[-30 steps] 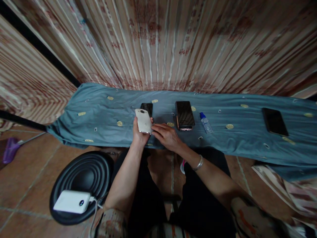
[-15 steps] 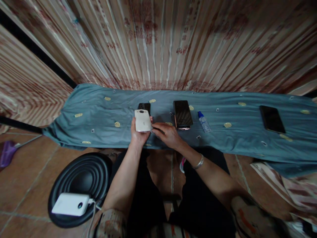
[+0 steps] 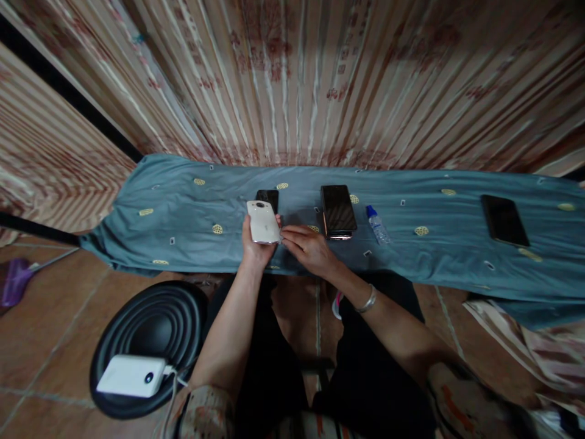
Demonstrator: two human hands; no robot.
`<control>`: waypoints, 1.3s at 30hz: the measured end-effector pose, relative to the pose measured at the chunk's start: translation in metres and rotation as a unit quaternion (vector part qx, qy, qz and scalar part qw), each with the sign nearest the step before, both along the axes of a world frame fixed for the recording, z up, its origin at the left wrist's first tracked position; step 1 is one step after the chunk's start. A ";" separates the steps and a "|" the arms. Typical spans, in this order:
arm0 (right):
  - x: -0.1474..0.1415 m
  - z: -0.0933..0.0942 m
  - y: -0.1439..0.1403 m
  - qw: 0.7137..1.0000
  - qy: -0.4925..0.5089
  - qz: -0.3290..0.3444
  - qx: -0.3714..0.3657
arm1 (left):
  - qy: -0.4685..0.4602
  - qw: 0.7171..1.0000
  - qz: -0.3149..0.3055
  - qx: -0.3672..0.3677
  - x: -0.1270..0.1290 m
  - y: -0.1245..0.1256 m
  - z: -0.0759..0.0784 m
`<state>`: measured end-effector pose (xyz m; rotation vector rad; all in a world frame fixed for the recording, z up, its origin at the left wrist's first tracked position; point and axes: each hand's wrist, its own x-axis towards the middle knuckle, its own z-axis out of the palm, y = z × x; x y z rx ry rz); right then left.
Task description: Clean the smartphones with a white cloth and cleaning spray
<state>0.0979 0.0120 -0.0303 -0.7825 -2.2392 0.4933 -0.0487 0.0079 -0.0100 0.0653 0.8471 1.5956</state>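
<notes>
Left hand grips white phone back-up above the blue-cloth tabletop; right hand has fingers at the phone's lower right edge. Behind it lies a black phone, then a larger dark phone, a small bottle, and another phone far right.

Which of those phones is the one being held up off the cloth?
The white phone, gripped back-up in the left hand. The three dark phones lie flat on the blue cloth.
</notes>
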 end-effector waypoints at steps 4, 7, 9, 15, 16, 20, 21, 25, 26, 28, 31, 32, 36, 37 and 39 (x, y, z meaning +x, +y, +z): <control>-0.004 0.002 -0.004 0.999 -0.022 -0.002 0.045 | 0.015 1.000 0.011 0.002 0.002 0.001 -0.002; -0.007 0.005 -0.006 0.997 -0.037 0.000 0.063 | 0.024 0.999 0.021 0.001 0.004 0.002 -0.003; -0.009 0.006 -0.007 0.997 -0.043 0.004 0.066 | 0.027 0.999 0.025 0.000 0.005 0.002 -0.005; -0.013 0.005 -0.008 0.996 -0.029 0.013 0.087 | 0.045 0.999 0.014 -0.007 0.006 0.003 -0.011; -0.013 0.005 -0.009 0.996 -0.024 0.013 0.088 | 0.049 0.999 0.010 -0.009 0.006 0.003 -0.012; -0.013 0.004 -0.008 0.997 -0.013 0.011 0.069 | 0.065 0.998 -0.003 -0.015 0.011 0.003 -0.015; -0.013 0.003 -0.007 0.998 -0.010 0.007 0.061 | 0.069 0.998 -0.004 -0.014 0.013 0.002 -0.016; -0.013 -0.002 -0.001 0.999 -0.002 -0.017 0.031 | 0.077 0.997 -0.004 -0.002 0.021 0.000 -0.016; -0.013 -0.003 0.001 0.999 -0.001 -0.021 0.025 | 0.077 0.997 -0.009 0.001 0.024 0.000 -0.015; -0.012 -0.006 0.005 0.999 0.000 -0.029 0.013 | 0.073 0.997 -0.018 0.001 0.029 -0.001 -0.013; -0.011 -0.008 0.011 0.999 -0.001 -0.046 -0.010 | 0.067 0.998 -0.017 -0.002 0.036 -0.002 -0.012; -0.011 -0.009 0.013 0.998 -0.003 -0.053 -0.018 | 0.068 0.998 -0.015 -0.002 0.038 -0.001 -0.012; -0.010 -0.008 0.018 0.996 -0.016 -0.082 -0.043 | 0.080 0.996 -0.024 -0.006 0.043 0.000 -0.015; -0.009 -0.008 0.019 0.995 -0.018 -0.088 -0.046 | 0.083 0.996 -0.027 -0.009 0.044 0.001 -0.015; -0.007 -0.010 0.022 0.994 -0.023 -0.097 -0.053 | 0.087 0.995 -0.036 -0.018 0.046 0.001 -0.017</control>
